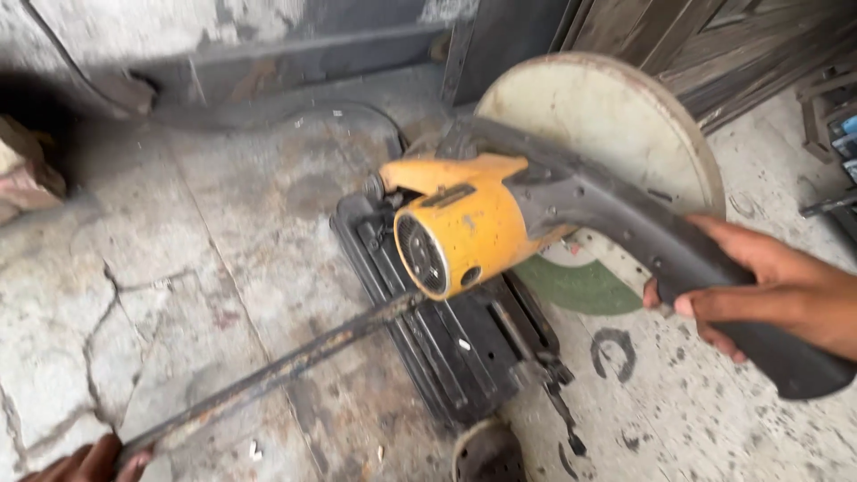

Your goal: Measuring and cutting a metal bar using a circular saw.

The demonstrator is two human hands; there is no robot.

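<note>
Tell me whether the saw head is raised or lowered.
Raised: the green disc sits above the metal bar, with the right hand on the handle.

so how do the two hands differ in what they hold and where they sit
The right hand wraps the thick black handle of the yellow chop saw, raised at the frame's right. The left hand grips the end of the thin rusty metal bar, low by the cracked concrete floor. Both are closed on something.

Left hand [89, 462] cut off by edge, blade [576, 286] mostly hidden, perhaps
</note>
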